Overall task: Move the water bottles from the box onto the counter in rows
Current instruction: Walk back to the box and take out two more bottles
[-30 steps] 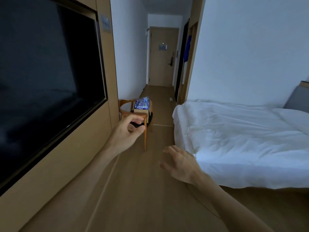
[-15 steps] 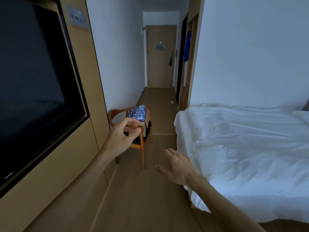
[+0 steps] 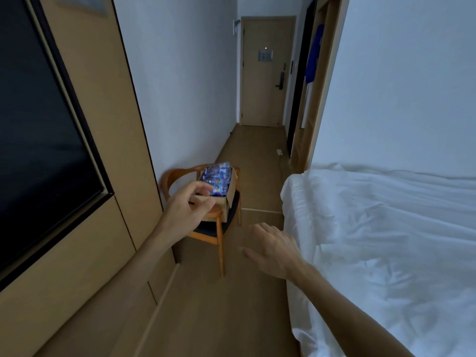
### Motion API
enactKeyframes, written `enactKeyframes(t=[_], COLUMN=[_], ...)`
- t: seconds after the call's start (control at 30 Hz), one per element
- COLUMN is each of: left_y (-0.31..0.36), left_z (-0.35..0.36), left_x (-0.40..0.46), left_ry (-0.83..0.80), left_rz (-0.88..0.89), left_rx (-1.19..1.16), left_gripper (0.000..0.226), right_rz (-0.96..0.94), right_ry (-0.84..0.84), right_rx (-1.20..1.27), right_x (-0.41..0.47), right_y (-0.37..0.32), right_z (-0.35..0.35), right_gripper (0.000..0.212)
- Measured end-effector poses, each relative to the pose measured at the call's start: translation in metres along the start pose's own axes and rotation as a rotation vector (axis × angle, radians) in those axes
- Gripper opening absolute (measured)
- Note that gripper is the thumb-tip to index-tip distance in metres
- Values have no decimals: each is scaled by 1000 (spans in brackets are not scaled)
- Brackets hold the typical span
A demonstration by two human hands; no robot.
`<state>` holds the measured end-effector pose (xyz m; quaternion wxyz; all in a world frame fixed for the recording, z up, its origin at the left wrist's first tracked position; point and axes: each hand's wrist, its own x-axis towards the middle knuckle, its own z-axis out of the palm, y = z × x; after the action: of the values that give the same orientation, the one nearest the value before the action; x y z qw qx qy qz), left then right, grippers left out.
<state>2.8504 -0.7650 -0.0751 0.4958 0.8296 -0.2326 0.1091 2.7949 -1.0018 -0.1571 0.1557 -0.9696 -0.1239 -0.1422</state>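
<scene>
- A cardboard box [image 3: 228, 202] sits on the dark seat of a wooden chair [image 3: 219, 228] against the left wall, a little way down the room.
- The box is open at the top and packed with water bottles [image 3: 219, 179]; their blue and clear wrapping catches the light, but I can't count them or pick out single caps from here.
- The person's left hand [image 3: 186, 210] is raised in front of the near left corner of the box. Its fingers are loosely curled, thumb and forefinger drawn close to each other, and nothing is held between them.
- Whether that hand actually touches the cardboard I can't tell; it overlaps the box in view but may be well short of it.
- The right hand [image 3: 273, 249] hangs lower and to the right, palm down over the wooden floor [image 3: 206, 318], fingers relaxed and slightly spread, holding nothing.
- Both forearms are bare and reach forward from the near edge of the scene.
- On the right a bed [image 3: 386, 240] with rumpled white sheets runs along the wall; the right forearm passes just beside its near corner.
- On the left a large dark television screen [image 3: 38, 137] is set into a light wood wall panel [image 3: 108, 119].
- At the far end of the narrow passage stands a closed door [image 3: 265, 73] with a handle on its right side and a small plate at head height.
- A blue garment [image 3: 313, 60] hangs in an open recess to the right of the door.
</scene>
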Motion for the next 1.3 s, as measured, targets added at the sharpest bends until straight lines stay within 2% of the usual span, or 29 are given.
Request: enactKeyframes(t=[0.2, 0.5, 0.6, 0.83, 1.1, 1.3], left_y=[-74, -154, -180, -240, -300, -354], left_z=[28, 70, 83, 123, 157, 160], left_x=[117, 292, 338, 433, 525, 552], left_ry=[26, 16, 18, 65, 210, 306], left_rz=[-50, -102, -133, -190, -363, -483], left_rx=[-20, -39, -34, 15, 18, 5], left_gripper=[18, 17, 15, 13, 22, 17], right_rz=[22, 43, 54, -7, -111, -192], right_ry=[-5, -42, -63, -130, -322, -434], right_rx=[-3, 17, 20, 38, 124, 200], right_x=[109, 263, 312, 429, 557, 624], right_y=[65, 156, 189, 272, 335, 359], right_z=[30, 54, 67, 110, 128, 170], right_gripper=[49, 47, 57, 50, 44, 54])
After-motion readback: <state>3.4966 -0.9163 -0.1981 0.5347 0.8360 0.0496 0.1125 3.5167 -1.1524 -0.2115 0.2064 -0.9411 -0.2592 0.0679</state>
